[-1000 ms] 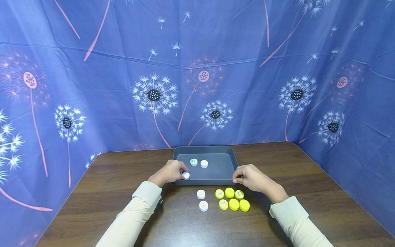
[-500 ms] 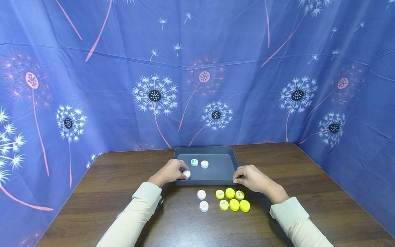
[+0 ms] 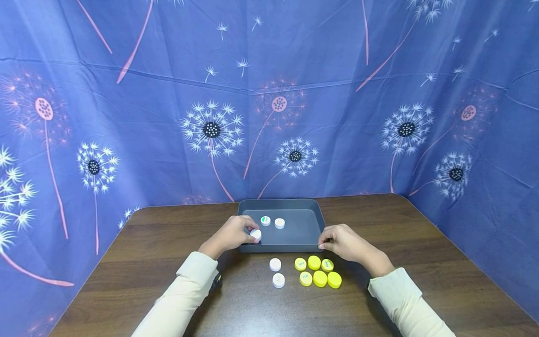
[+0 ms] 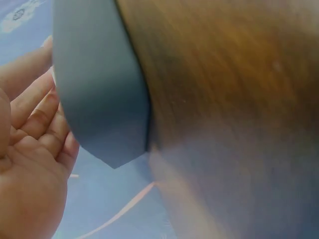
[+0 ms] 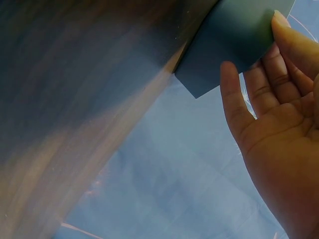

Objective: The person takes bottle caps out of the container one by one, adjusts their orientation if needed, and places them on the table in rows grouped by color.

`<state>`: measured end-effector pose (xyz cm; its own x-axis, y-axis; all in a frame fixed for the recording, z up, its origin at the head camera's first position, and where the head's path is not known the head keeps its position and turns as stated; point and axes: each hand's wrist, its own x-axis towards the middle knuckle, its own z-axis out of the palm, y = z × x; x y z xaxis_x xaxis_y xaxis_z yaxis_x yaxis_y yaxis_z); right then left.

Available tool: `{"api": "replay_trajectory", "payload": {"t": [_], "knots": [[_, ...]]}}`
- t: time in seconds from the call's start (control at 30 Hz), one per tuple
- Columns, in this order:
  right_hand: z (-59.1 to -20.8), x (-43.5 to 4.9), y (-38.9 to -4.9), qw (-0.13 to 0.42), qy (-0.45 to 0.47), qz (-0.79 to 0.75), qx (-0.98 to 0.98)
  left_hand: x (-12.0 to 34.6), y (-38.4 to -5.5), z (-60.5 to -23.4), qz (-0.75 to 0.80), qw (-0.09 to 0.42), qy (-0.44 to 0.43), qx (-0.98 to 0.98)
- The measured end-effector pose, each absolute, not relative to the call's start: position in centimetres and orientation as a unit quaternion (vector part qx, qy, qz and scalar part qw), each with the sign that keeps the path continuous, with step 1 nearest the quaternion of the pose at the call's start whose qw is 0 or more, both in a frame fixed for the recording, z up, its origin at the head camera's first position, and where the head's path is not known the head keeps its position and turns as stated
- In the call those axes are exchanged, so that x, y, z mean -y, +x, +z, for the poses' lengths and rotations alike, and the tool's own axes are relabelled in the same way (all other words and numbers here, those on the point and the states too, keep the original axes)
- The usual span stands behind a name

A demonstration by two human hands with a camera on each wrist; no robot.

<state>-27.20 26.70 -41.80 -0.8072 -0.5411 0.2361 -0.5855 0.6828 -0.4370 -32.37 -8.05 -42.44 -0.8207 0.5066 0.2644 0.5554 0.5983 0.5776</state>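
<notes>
In the head view my left hand pinches a white bottle cap inside the dark grey tray, near its front left corner. In the left wrist view the tray's wall hides that hand's fingertips and most of the cap. My right hand holds the front right corner of the tray. Its thumb lies against the wall's outer side in the right wrist view, with the other fingers around the corner. Two more white caps lie in the tray, one marked green and one plain.
Two white caps lie on the wooden table before the tray. To their right, several yellow caps sit in two rows. A blue dandelion-print cloth hangs behind and beside the table.
My left hand has shifted the white cap slightly away from the tray's front wall and to the right. My right hand has kept its place at the corner.
</notes>
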Motion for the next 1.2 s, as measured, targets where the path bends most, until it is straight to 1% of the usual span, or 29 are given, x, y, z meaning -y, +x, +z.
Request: {"api": "replay_trajectory", "payload": {"t": [0.37, 0.63, 1.2], "knots": [[-41.7, -26.7, -27.4, 0.041, 0.310, 0.255, 0.915, 8.5, -29.7, -41.5, -0.384, 0.041, -0.315, 0.867], [-41.6, -26.8, -27.3, 0.040, 0.305, 0.255, 0.917, 7.9, -28.2, -41.5, -0.371, 0.046, -0.338, 0.864], [-41.7, -26.7, -27.3, 0.040, 0.304, 0.259, 0.916, 7.7, -26.3, -41.9, -0.264, 0.001, -0.354, 0.897]]}}
